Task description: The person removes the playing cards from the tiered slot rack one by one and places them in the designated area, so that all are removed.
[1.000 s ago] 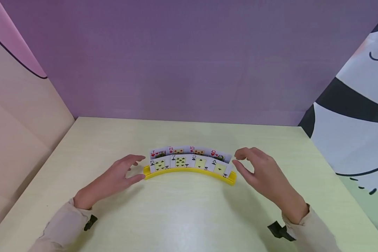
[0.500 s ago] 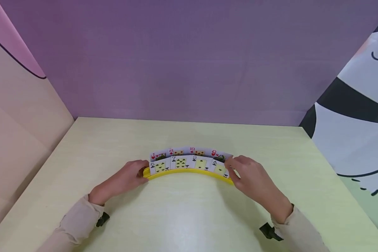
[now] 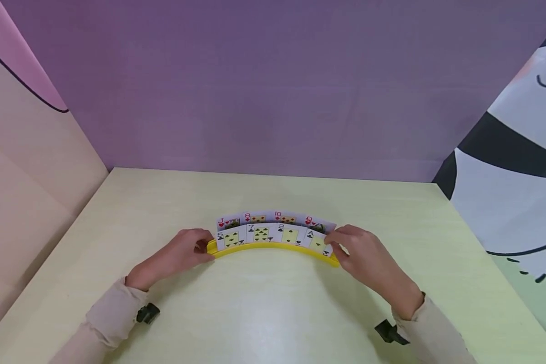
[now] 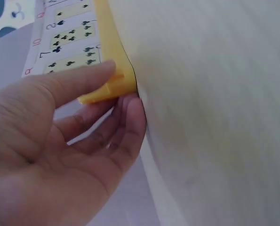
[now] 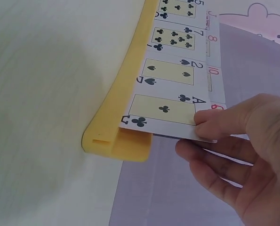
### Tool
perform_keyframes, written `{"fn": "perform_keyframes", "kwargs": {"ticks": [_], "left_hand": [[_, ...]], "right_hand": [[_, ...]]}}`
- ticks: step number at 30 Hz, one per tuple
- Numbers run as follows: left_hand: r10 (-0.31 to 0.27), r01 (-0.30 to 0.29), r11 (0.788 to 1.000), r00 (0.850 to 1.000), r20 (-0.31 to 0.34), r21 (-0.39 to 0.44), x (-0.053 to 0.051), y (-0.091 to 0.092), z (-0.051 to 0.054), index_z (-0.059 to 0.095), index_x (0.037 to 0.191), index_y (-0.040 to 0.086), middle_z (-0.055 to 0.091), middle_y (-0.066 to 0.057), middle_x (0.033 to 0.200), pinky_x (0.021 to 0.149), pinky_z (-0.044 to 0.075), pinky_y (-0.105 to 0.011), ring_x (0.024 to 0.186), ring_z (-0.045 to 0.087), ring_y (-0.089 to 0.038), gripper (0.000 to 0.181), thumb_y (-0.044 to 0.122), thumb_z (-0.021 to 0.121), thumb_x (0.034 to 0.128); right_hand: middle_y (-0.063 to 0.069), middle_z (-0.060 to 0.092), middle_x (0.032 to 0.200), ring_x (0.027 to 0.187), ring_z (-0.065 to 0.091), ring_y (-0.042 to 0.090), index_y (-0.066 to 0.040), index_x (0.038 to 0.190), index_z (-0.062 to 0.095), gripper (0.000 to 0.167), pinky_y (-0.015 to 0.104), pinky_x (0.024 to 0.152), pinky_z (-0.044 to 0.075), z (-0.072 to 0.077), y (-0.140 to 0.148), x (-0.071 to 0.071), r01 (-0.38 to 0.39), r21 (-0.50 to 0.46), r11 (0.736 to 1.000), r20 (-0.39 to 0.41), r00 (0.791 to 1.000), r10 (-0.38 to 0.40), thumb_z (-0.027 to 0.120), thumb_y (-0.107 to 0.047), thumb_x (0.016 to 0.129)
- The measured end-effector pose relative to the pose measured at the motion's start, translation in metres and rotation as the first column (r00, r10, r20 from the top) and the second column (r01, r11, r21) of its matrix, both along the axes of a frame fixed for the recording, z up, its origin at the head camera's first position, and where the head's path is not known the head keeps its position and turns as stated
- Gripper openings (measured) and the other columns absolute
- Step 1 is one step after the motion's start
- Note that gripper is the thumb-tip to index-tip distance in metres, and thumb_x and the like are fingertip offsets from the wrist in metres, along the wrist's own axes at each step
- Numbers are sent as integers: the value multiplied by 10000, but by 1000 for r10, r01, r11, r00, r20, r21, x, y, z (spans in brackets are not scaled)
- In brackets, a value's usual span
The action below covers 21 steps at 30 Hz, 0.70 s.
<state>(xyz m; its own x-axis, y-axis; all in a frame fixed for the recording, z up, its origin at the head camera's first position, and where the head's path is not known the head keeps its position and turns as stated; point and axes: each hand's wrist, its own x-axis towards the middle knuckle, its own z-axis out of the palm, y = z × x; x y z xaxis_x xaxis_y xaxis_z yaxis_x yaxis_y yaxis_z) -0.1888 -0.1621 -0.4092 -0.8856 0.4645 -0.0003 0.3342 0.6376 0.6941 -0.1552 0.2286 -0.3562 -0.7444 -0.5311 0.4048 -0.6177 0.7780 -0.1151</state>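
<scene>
A curved yellow card holder (image 3: 264, 245) stands mid-table with two rows of upright playing cards. Its front row reads five, seven, two of spades (image 5: 168, 71) and ace of clubs (image 5: 164, 109); a jack, eight, ten and queen (image 3: 314, 222) show behind. At the holder's left end, my left hand (image 3: 179, 253) grips it, thumb on the front and other fingers behind and below. My right hand (image 3: 366, 255) pinches the ace's upper outer corner between thumb and fingers. That card still sits in the slot. The fingertips behind it are partly hidden.
The pale tabletop (image 3: 264, 303) runs back to a purple wall panel (image 3: 273, 91). Printed side panels stand left (image 3: 32, 167) and right (image 3: 505, 197). A small black device (image 3: 148, 313) hangs at the left cuff, and another black piece (image 3: 391, 333) at the right cuff.
A second ago both hands were apart from the holder. Both moved inward: the left took hold of the holder's end, the right pinched the ace. In the last half second little moved.
</scene>
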Motion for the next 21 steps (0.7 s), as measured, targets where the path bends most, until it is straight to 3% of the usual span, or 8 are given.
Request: {"fn": "perform_keyframes", "kwargs": {"ticks": [5,10,21], "left_hand": [[-20,20,1000,999,-30,12,-1,-2,-3,675,1022,26,678,-70,1024,704,530,-248,830,620,-153,199,20,768,846],[-20,20,1000,1000,-15,6,-1,0,-1,664,1015,23,677,-82,1031,696,528,-250,832,616,-161,194,18,766,850],[-12,12,1000,1000,6,-8,-1,1,1,614,978,24,657,-83,1013,699,518,-252,835,596,-173,195,14,762,851]], "right_hand": [[47,738,922,864,694,227,-66,927,765,194,372,715,575,2,0,1,22,21,1000,39,999,-22,779,64,784],[45,740,932,866,692,228,-71,947,770,203,382,731,574,6,1,3,34,21,999,55,998,-35,783,55,788],[-9,722,898,811,669,147,-96,880,759,182,330,660,547,13,6,6,-53,-114,992,-53,997,47,727,52,779]]}}
